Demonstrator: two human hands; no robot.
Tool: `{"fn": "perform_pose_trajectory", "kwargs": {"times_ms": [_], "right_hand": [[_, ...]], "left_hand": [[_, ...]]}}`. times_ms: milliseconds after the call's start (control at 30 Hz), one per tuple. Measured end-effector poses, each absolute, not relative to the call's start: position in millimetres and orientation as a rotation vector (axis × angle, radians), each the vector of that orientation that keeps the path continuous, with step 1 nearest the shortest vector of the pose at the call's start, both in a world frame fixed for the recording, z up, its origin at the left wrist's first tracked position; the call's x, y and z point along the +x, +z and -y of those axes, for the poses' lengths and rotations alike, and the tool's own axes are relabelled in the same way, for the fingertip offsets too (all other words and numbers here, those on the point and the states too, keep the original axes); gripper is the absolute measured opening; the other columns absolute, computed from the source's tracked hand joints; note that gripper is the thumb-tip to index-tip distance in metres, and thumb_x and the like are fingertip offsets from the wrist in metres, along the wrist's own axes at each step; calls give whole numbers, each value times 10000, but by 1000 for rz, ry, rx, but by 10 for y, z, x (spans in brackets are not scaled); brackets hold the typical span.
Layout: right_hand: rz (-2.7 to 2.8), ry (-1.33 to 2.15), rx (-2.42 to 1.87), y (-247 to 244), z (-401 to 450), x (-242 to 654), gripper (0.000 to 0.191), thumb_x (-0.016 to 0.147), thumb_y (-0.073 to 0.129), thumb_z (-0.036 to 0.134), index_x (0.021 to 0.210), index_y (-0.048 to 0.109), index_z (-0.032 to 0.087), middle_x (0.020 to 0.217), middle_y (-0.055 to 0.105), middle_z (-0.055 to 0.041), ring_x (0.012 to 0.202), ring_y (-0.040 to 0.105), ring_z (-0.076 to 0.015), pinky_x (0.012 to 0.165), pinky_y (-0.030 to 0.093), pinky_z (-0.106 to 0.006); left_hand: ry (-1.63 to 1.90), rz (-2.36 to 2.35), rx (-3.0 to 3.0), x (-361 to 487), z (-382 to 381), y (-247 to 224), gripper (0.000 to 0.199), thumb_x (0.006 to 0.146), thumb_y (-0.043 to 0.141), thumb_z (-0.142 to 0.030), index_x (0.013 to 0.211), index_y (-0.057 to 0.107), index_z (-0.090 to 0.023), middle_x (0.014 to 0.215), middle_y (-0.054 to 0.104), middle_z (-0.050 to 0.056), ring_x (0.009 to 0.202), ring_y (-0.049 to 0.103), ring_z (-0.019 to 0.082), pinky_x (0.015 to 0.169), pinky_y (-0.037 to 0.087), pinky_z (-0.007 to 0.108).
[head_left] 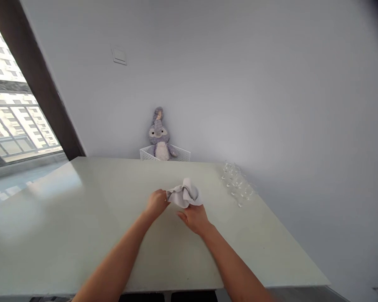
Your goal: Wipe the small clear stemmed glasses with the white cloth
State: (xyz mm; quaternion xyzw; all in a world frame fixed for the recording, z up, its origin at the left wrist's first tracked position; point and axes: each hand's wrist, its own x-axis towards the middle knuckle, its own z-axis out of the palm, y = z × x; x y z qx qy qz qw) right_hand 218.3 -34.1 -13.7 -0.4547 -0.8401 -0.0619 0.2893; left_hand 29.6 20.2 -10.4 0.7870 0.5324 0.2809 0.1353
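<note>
Your left hand (158, 203) pinches the left edge of a pale, crumpled cloth (183, 194), and this cloth is above the middle of the table (113, 235). Your right hand (195, 218) is at the lower side of the same cloth, with the thumb apart and pointing toward your left hand; the other fingers are partly hidden, so I cannot tell how firmly they close on it. To the right of the cloth, near the right edge of the table, there is a group of clear glasses (237, 181). Behind the far edge of the table, a grey-purple plush toy (159, 136) sits in a white basket (183, 155), in front of the wall (239, 84). On this wall, at upper left, is a switch (119, 55).
</note>
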Motion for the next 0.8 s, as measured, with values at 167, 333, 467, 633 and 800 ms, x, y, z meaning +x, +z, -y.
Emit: {"fn": "perform_pose_trajectory", "kwargs": {"times_ms": [167,333,467,633,800], "right_hand": [[1913,340,-1347,-144,194,2310,323,853,376,355,1003,620,206,1022,626,-72,959,528,-228,858,358,-393],[992,1367,-1082,-208,87,2450,440,792,430,512,898,614,126,794,652,-69,731,593,-206,633,462,-347],[779,1539,-590,-145,246,2093,341,808,466,435,1032,558,196,1055,598,-59,937,559,-195,754,463,-360],[926,1433,-549,-142,420,1789,346,800,517,334,1135,473,265,1111,553,-24,989,517,-152,824,426,-300],[922,1252,-787,-268,310,1952,285,780,520,384,990,506,192,860,597,-23,755,558,-146,660,440,-269]], "left_hand": [[829,-1010,2918,456,-48,-112,210,823,457,-322,856,615,-187,701,591,59,748,526,174,680,347,301],[1063,-1110,2900,514,-41,-134,268,840,430,-342,1006,574,-187,653,578,40,651,507,158,626,359,287],[1262,-1420,2694,558,-22,-143,284,855,401,-291,1063,541,-157,665,560,44,650,494,166,624,379,294],[1359,-1491,2589,796,152,-214,364,852,343,-169,1205,431,-149,894,535,94,801,491,188,717,411,339],[1204,-1290,2464,958,290,-200,306,826,375,-163,1074,548,-208,896,534,72,810,499,181,736,425,347]]}}
